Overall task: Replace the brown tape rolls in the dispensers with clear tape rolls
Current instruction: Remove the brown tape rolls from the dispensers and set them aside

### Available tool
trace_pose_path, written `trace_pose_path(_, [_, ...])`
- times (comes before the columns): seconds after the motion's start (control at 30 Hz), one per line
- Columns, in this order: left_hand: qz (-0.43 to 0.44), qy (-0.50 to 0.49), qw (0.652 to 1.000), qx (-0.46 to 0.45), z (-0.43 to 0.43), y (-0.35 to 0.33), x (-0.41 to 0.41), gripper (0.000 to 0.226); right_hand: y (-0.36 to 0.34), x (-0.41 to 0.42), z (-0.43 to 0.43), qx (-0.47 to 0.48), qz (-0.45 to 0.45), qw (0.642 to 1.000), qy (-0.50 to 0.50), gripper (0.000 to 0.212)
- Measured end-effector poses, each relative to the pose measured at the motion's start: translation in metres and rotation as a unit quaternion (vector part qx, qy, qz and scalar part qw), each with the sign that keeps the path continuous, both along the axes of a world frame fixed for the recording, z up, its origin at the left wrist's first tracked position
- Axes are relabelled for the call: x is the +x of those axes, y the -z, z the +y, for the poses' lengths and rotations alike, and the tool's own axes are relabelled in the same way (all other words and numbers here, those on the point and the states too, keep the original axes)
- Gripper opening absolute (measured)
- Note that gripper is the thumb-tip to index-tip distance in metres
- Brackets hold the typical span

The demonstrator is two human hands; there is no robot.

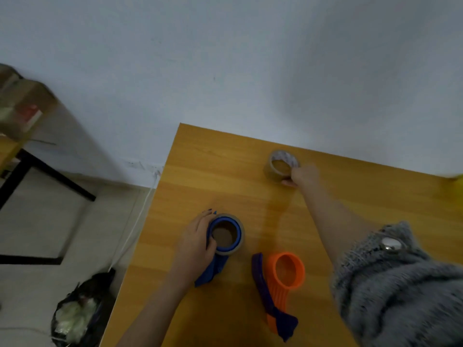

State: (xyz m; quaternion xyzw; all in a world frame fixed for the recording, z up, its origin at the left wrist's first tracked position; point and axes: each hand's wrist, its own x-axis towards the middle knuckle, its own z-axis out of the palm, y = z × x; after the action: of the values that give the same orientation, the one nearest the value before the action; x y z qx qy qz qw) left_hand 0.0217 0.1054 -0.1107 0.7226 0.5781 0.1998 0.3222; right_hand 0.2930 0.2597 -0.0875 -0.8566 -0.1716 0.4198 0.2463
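Here we are over the tabletop (225, 171), and both hands are busy. Our left hand (198, 244) is wrapped round the ring of the blue dispenser (213, 271) near the front-left edge, fingers curled over the outside and thumb hooked inside the core. A pale, greyish roll (231, 250) sits on that ring. To us it reads as clear tape, so we'd call this dispenser done or nearly done, though we can't see whether the tape end is threaded to the blade.

Out at full stretch, our right hand (304, 175) is on the far roll (271, 169), close to the back edge of the tabletop. The fingers close over its near rim with the thumb low on the side wall. The picture is smeared there, but it looks like a pinch grip. That roll has an olive-brown tint over the wood, and we can't say for certain whether it is brown tape or clear.

Between the two, nearer to us, the orange dispenser (279, 299) lies flat with its ring bare and no roll on it. That one is the job left: it needs a clear roll seated on its ring. We'd put ourselves roughly halfway.
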Motion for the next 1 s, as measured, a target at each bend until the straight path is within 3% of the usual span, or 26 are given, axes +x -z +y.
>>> trace_pose_path(0.07, [-0.009,0.001,1.000,-0.013,-0.001,0.001,0.002,0.049,0.001,0.003,-0.001,-0.001,0.001,1.000,-0.017,0.018])
trace_pose_path(0.2, [-0.017,-0.006,1.000,-0.020,-0.002,0.000,0.006,0.056,0.010,0.019,-0.007,0.012,-0.014,0.995,-0.103,0.034])
trace_pose_path(0.37, [-0.035,-0.054,0.995,-0.071,0.001,-0.003,0.010,0.062,-0.002,0.004,-0.029,0.026,-0.181,0.965,-0.186,0.035])
trace_pose_path(0.43, [-0.028,-0.069,0.993,-0.093,0.000,-0.005,0.011,0.056,-0.011,-0.016,-0.055,0.061,-0.220,0.947,-0.228,0.026])
trace_pose_path(0.6, [-0.025,-0.080,0.993,-0.088,-0.007,-0.009,0.012,0.050,-0.015,-0.071,-0.115,0.108,-0.123,0.935,-0.314,0.031])
trace_pose_path(0.73, [-0.003,-0.084,0.993,-0.077,-0.015,-0.008,0.013,0.048,-0.014,-0.097,-0.146,0.123,-0.038,0.951,-0.283,0.037])
trace_pose_path(0.87, [0.016,-0.088,0.993,-0.072,-0.022,-0.006,0.015,0.045,-0.010,-0.110,-0.161,0.099,-0.033,0.908,-0.407,0.052])
trace_pose_path(1.0, [0.029,-0.089,0.994,-0.053,-0.027,-0.006,0.016,0.037,-0.001,-0.116,-0.166,0.086,-0.075,0.887,-0.447,0.043])
